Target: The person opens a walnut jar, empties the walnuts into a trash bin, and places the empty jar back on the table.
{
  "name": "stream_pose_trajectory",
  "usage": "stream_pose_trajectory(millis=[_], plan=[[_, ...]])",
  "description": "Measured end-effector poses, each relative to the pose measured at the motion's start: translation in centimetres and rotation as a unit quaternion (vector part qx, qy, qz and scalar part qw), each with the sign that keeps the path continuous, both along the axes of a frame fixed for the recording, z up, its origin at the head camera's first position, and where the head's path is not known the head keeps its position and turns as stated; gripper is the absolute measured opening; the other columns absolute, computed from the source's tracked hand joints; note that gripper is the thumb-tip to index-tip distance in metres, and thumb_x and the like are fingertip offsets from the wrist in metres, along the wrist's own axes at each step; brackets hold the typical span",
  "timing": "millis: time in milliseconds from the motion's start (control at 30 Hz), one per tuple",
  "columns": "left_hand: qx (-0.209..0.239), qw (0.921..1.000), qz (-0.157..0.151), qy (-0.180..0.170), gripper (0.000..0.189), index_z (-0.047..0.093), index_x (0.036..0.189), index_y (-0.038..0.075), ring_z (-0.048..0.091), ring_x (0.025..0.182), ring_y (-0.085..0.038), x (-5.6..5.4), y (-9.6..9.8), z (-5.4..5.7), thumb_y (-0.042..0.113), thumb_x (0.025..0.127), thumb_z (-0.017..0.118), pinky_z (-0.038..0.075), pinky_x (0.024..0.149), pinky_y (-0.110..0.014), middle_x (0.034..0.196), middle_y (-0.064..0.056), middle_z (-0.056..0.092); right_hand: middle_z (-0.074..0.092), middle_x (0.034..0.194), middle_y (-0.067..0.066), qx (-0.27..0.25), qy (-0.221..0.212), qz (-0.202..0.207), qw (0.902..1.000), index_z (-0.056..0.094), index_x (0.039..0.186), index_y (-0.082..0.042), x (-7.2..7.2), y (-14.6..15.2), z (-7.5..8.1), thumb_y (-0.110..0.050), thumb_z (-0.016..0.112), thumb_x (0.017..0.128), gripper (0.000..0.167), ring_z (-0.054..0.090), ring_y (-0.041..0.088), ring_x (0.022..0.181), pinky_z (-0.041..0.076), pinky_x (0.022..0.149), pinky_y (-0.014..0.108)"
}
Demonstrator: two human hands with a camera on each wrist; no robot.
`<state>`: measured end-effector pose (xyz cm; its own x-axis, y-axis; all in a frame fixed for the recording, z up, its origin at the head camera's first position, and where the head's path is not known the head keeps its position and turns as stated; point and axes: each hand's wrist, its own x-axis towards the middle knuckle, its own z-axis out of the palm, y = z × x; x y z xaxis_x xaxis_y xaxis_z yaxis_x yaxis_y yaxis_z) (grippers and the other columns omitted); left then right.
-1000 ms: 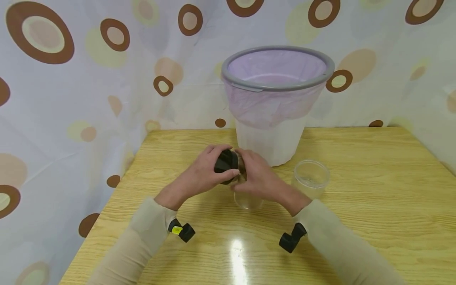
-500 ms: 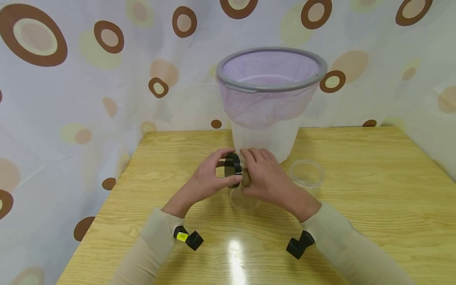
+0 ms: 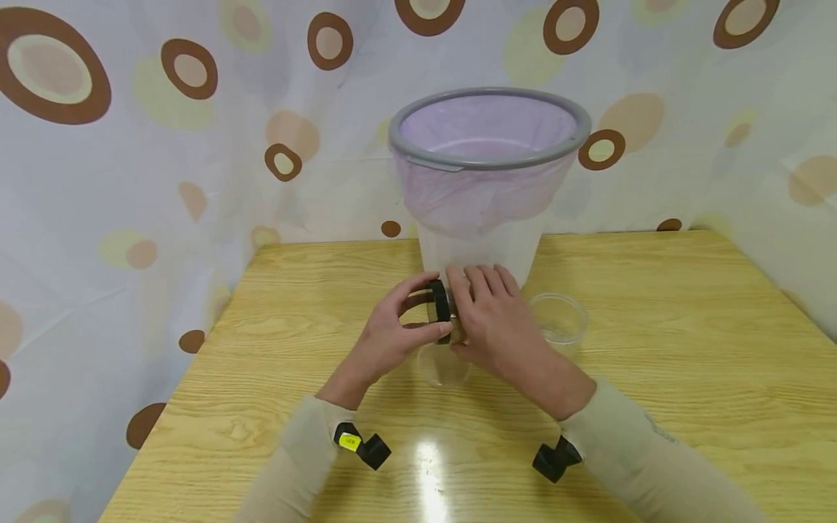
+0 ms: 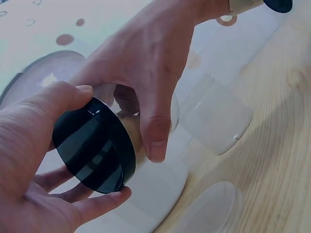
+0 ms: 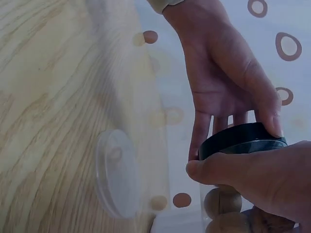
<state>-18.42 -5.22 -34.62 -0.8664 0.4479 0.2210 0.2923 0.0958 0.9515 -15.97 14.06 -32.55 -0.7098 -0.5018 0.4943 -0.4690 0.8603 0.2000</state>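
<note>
Editor: What was in the grip?

Photographer: The person's left hand (image 3: 389,330) was clamped round a black lid (image 4: 97,145), thumb near, fingers far. The right hand (image 3: 503,319) was wrapped round the clear jar (image 3: 458,331) beneath that lid, brown round pieces (image 5: 222,201) inside.

Editor: Where did the danger lie?

Photographer: In the tilt. From the head view, the jar was on its side over the table (image 3: 660,349), lid toward nine o'clock; a sudden release could have sent the pieces rolling that way. The rim might also have slipped under the fingertips.

Editor: And around it?

Photographer: A clear disc (image 3: 443,367) at six o'clock, liable to be hit by a dropped jar. A clear tub (image 3: 561,340) stood near the right hand at three, exposed to a sideways jerk. The lined bin (image 3: 480,250) stood toward twelve, just beyond the hands.
</note>
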Motion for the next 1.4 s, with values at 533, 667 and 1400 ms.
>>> stream_pose_trajectory(millis=[533, 667, 1400], plan=[[0.032, 0.9991, -0.023, -0.017, 0.07, 0.038, 0.152, 0.016, 0.045, 0.137, -0.025, 0.3, 1.9, -1.0, 0.01, 0.091, 0.071, 0.054, 0.098, -0.038, 0.152, -0.003, 0.04, 0.058, 0.112, 0.019, 0.02, 0.035, 0.011, 0.9991, 0.049, 0.123, 0.002, 0.4, 1.6, 0.2, -0.035, 0.09, 0.057, 0.086, 0.057, 0.038, 0.108, 0.044, 0.105, 0.048], [0.022, 0.9992, -0.034, 0.003, 0.075, 0.033, 0.153, 0.015, 0.044, 0.137, -0.025, 0.4, 2.1, -1.1, 0.009, 0.09, 0.072, 0.054, 0.097, -0.038, 0.154, -0.006, 0.035, 0.059, 0.11, 0.017, 0.01, 0.024, 0.016, 0.9995, 0.049, 0.122, 0.001, 0.5, 1.8, 0.4, -0.036, 0.091, 0.057, 0.085, 0.058, 0.036, 0.105, 0.045, 0.102, 0.046], [-0.058, 0.9925, -0.015, 0.107, 0.076, 0.034, 0.154, 0.017, 0.053, 0.122, -0.027, 0.3, 2.8, -1.2, 0.02, 0.089, 0.075, 0.057, 0.091, -0.038, 0.135, -0.009, 0.047, 0.062, 0.112, 0.018, -0.019, 0.009, 0.012, 0.9997, 0.052, 0.125, 0.002, 0.9, 2.7, 0.6, -0.039, 0.092, 0.056, 0.09, 0.06, 0.037, 0.107, 0.048, 0.098, 0.048]])
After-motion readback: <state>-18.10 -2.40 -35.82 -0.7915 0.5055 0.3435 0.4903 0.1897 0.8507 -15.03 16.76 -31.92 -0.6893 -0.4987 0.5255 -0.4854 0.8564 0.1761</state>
